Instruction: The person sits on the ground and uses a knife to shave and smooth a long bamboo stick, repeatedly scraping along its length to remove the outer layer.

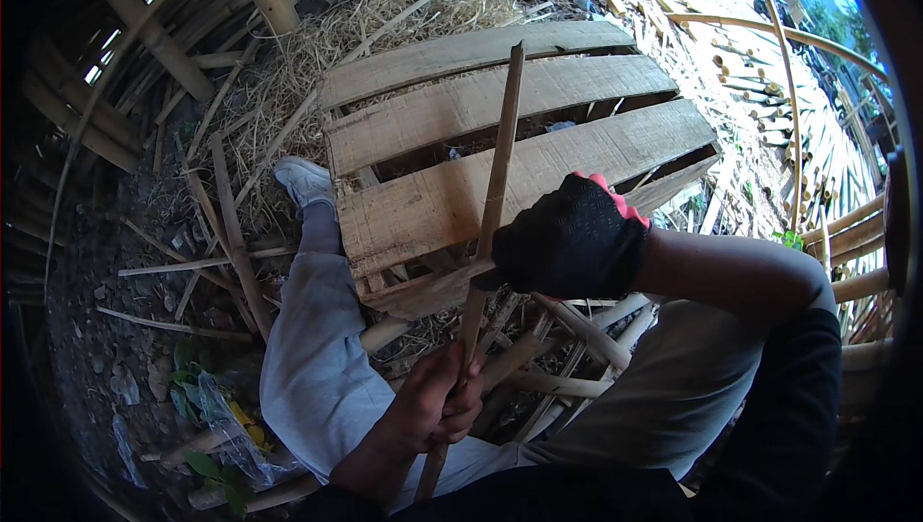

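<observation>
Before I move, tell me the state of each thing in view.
Split-bamboo strip: aslant, upper part over the crate.
Left hand: bare, closed around the strip.
Right hand: gloved, at the strip; grip unclear.
Slatted wooden crate: slats up, gaps between them.
White shoe: worn.
Clear plastic: crumpled.
Straw: loosely heaped.

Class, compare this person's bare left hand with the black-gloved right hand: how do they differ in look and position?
The bare left hand shows uncovered skin, while the black-gloved right hand is covered, with pinkish-red patches. The left hand grips the lower part of the long, narrow brown strip; the right hand is farther up, beside its middle. Both have curled fingers.
</observation>
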Available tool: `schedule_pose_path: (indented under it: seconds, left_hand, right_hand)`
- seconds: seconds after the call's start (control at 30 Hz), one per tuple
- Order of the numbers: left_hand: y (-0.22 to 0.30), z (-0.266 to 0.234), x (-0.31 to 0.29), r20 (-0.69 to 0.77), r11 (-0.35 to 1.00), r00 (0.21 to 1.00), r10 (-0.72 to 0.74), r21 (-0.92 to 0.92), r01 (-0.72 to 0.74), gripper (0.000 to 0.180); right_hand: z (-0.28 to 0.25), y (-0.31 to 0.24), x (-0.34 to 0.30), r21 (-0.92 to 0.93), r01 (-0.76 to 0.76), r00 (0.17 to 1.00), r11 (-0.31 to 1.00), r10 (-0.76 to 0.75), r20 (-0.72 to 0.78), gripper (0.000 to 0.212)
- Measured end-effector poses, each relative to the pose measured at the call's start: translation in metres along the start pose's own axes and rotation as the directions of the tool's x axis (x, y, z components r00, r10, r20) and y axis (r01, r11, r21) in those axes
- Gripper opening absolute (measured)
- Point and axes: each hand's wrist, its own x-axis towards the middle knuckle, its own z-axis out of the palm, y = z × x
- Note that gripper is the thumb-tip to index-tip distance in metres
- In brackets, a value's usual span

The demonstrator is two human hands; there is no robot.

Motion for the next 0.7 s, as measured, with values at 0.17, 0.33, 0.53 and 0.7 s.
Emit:
schedule_pose_path:
  seconds: [0.17,0.33,0.53,0.7]
  left_hand:
    - [0.003,-0.005,0.002,0.025,0.999,0.999,0.03,-0.034,-0.029,0.036]
    - [0.001,-0.004,-0.001,0.019,1.0,1.0,0.006,-0.011,-0.006,0.035]
    - [-0.002,-0.003,0.0,0.036,0.999,0.999,-0.019,-0.046,0.021,0.036]
    - [-0.001,-0.005,0.0,0.062,0.997,0.998,-0.017,-0.073,0.021,0.035]
  right_hand:
    - [-0.002,0.021,0.008,-0.127,-0.009,0.999,0.992,0.003,-0.049,0.018]
    - [-0.002,0.028,0.002,-0.16,0.007,0.997,0.987,-0.02,-0.08,0.018]
    - [-0.004,0.014,-0.004,-0.188,0.048,0.997,0.981,-0.038,0.06,0.029]
    - [-0.004,0.04,0.009,-0.246,-0.107,0.994,0.963,0.112,0.006,0.04]
